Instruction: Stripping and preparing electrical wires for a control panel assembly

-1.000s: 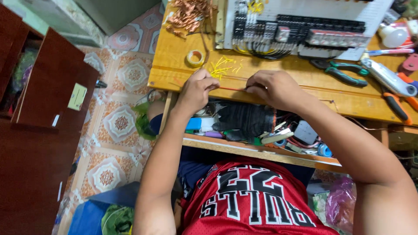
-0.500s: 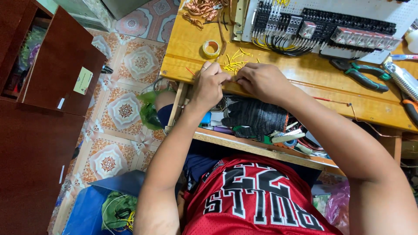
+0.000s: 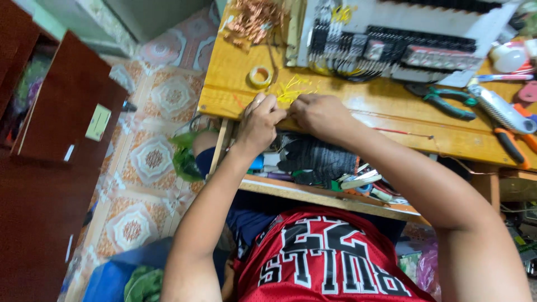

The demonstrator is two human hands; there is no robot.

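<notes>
My left hand (image 3: 260, 118) and my right hand (image 3: 320, 114) meet at the front edge of the wooden workbench (image 3: 391, 114), fingers curled and pinched together. A thin red wire (image 3: 400, 132) trails from my right hand rightward along the bench top; the part between my fingers is hidden. Just beyond my fingertips lies a scatter of short yellow wire pieces (image 3: 292, 88). A small roll of yellow tape (image 3: 260, 76) sits a little past my left hand.
A white panel with black terminal blocks and wiring (image 3: 403, 47) lies at the back. Copper wire scraps (image 3: 251, 19) are piled at back left. Green-handled pliers (image 3: 444, 102), a grey cutter (image 3: 498, 109) and an orange-handled tool (image 3: 514, 142) lie right. A cluttered shelf (image 3: 324, 165) runs under the bench; a red cabinet (image 3: 56, 123) stands left.
My hands have drawn together from a hand's width apart until the fingers touch, and the stretch of red wire between them is no longer seen. The view has tilted toward the bench.
</notes>
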